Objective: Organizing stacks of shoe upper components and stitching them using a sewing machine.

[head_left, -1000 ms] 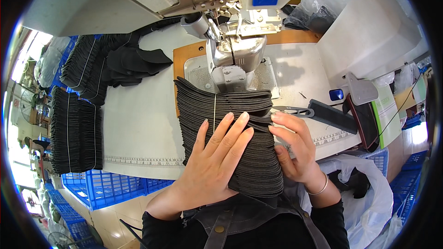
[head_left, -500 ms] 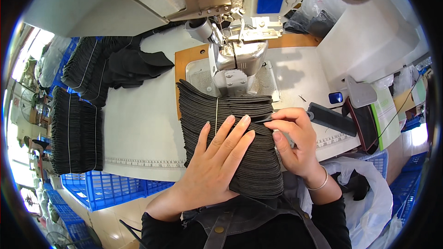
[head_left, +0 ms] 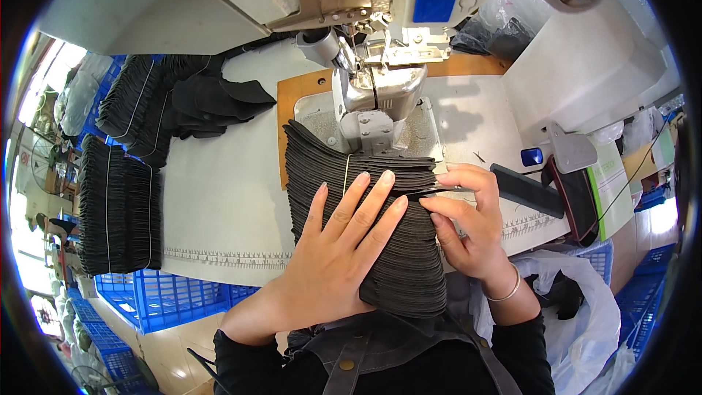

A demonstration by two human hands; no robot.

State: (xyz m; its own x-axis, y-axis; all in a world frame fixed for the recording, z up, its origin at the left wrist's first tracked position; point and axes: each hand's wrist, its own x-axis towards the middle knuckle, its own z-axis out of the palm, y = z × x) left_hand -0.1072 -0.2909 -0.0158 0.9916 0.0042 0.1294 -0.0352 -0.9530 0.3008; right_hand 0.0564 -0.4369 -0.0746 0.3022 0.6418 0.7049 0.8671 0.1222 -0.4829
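Observation:
A thick stack of black fabric pieces (head_left: pixel 406 267) stands on edge between my hands, with a pale string (head_left: pixel 346 175) across its far left part. My left hand (head_left: pixel 340 238) lies over the stack, fingers outstretched and slightly apart. At the stack's right edge, my right hand (head_left: pixel 468 223) has bent fingers among the layers. Between its index and middle fingers a thin black fabric piece (head_left: pixel 437 191) sticks out, where a dark gap parts the stack. Just beyond the stack is the metal post bed of a sewing machine (head_left: pixel 369 128).
Tied bundles of black pieces (head_left: pixel 121 208) and a loose black piece (head_left: pixel 219 106) lie on the left. A dark flat bar (head_left: pixel 528 190) and a phone-like dark red object (head_left: pixel 572 201) lie right. Below are a blue crate (head_left: pixel 168 303) and a white plastic bag (head_left: pixel 585 322).
My right fingers have spread the layers, and the gap at the stack's right edge is wider. A black piece now shows between those fingers. My left hand has shifted only slightly.

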